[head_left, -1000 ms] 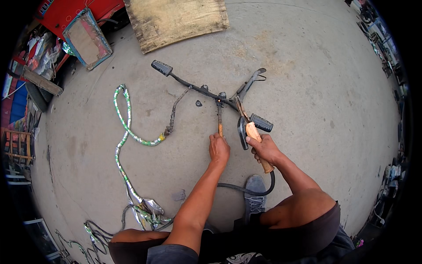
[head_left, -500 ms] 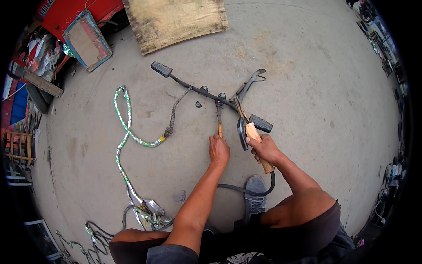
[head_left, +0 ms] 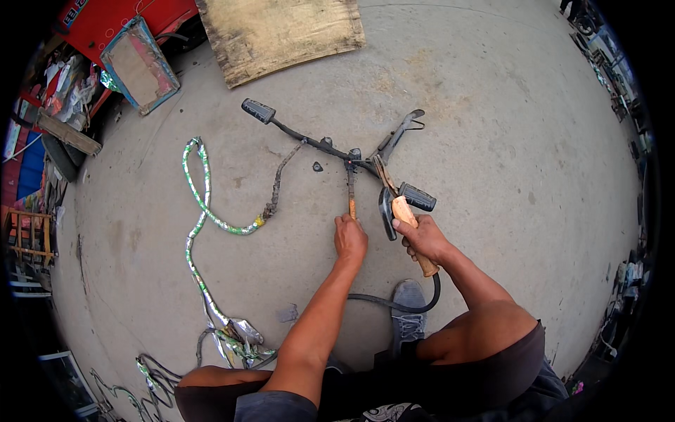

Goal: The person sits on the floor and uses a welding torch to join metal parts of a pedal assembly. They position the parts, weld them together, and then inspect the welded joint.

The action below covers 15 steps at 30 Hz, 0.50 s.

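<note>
A dark metal footrest bar (head_left: 298,136) with a ribbed rubber peg at each end lies on the concrete, a kickstand (head_left: 402,133) angling out from it. My left hand (head_left: 351,238) is closed around the near end of a slim rod-like tool (head_left: 352,204), orange-brown near my fingers. Its far end meets the bar's middle, beside a tiny red glowing spot. My right hand (head_left: 425,240) grips a welding electrode holder (head_left: 405,211) with a tan handle and black lever. The holder's jaws point at the bar next to the right peg. Whether they touch it is unclear.
A black cable (head_left: 394,307) loops from the holder past my shoe (head_left: 408,316). To the left, a foil-wrapped cable (head_left: 188,247) ends in a crusted clamp end (head_left: 276,188) at the bar. A wooden board (head_left: 288,35) and a red vehicle (head_left: 112,28) stand beyond.
My hands, the tools and the bar hold practically still. At the far upper right edge, a distant dark figure has shifted slightly.
</note>
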Available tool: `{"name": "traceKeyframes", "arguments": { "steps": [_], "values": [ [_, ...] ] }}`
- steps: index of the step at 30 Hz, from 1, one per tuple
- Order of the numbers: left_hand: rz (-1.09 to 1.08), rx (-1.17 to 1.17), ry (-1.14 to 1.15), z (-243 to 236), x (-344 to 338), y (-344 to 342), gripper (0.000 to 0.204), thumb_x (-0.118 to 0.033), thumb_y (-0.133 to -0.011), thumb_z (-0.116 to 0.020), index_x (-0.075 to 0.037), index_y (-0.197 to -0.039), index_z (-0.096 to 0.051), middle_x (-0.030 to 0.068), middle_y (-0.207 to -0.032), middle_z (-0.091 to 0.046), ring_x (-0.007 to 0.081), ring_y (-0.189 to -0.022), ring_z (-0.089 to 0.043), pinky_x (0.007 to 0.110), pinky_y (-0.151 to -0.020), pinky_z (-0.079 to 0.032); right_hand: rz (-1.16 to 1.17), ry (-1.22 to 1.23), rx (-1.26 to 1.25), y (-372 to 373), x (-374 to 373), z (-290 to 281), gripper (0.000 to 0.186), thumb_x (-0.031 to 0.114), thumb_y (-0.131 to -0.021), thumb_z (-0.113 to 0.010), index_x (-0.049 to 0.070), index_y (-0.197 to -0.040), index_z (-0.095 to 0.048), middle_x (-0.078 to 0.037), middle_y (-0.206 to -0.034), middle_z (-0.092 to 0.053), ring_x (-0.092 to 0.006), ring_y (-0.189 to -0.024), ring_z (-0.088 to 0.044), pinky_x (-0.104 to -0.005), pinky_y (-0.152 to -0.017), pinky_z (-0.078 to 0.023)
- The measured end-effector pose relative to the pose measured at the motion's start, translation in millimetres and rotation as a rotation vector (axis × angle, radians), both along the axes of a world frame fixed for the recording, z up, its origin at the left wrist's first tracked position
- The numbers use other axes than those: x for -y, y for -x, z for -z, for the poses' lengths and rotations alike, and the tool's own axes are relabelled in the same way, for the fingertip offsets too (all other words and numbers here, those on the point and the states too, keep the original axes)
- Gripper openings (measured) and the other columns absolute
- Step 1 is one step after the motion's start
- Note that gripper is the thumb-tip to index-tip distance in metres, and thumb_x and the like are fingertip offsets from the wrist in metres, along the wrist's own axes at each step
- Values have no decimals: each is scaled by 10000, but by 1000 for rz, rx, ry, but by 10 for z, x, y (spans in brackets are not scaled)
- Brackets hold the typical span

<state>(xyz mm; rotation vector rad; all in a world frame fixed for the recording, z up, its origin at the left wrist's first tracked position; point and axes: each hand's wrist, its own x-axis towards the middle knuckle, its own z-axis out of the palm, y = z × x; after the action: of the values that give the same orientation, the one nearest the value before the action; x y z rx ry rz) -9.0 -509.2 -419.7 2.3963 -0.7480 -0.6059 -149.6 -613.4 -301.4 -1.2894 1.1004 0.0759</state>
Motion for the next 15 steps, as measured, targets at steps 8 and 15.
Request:
{"name": "traceKeyframes", "arguments": {
  "steps": [8,15],
  "values": [
    [2,-9,-5,-24,-1,0,215,-120,-919,-578,59,-1035,-547,264,-1059,-542,445,-933,-601,486,-816,-499,7,12,-21,7,-11,24,466,457,-879,-681,14,-809,-552,-40,-627,-536,-122,-463,-527,-291,-403,-454],
    [3,-15,4,-12,-3,-1,210,-115,-919,-576,62,-1025,-542,269,-1049,-539,452,-927,-598,490,-815,-496,-10,21,-16,8,-11,30,481,470,-874,-685,17,-787,-551,-44,-615,-534,-127,-460,-529,-295,-399,-458]
  ]
}}
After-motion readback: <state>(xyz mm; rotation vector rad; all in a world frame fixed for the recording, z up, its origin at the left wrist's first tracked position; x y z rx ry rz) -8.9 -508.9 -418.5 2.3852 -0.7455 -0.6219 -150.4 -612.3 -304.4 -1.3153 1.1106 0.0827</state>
